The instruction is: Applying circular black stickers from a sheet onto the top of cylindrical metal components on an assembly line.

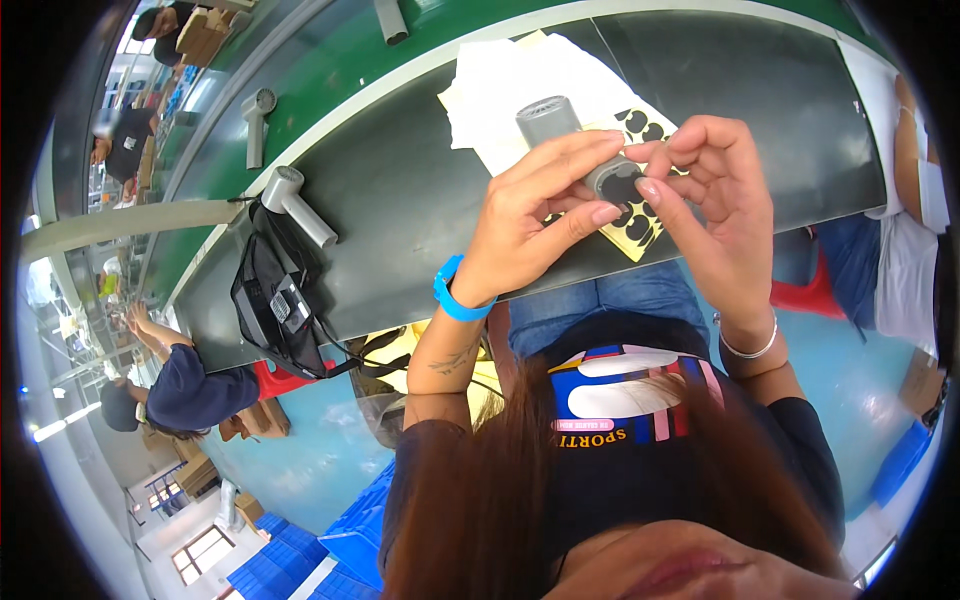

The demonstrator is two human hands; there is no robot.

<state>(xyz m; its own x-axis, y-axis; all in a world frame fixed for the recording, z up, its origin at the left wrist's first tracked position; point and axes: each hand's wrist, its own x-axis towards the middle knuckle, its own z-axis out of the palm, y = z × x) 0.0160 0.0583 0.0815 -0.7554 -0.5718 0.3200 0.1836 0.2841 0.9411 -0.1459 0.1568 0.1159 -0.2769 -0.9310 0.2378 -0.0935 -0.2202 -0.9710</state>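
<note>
Head view. The left hand [535,215] is wrapped round a light grey plastic handheld device [549,122] with a round vented head, fingers over the far side and thumb on the near side; grip closed on it. The device is held tilted above the bench, vented head pointing away from the person, handle end facing the right hand [718,190]. A dark, flat, rounded face [621,184] shows at that handle end. Right thumb and forefinger are bent at its edge, other fingers curled; cannot tell whether they pinch anything.

Below the hands: a pale yellow sheet with black rounded shapes [637,236], next to overlapping white paper sheets [520,85], on a dark grey bench top [750,90]. Left along the bench: a second grey device [303,212], beside a black strapped bundle [262,262].
</note>
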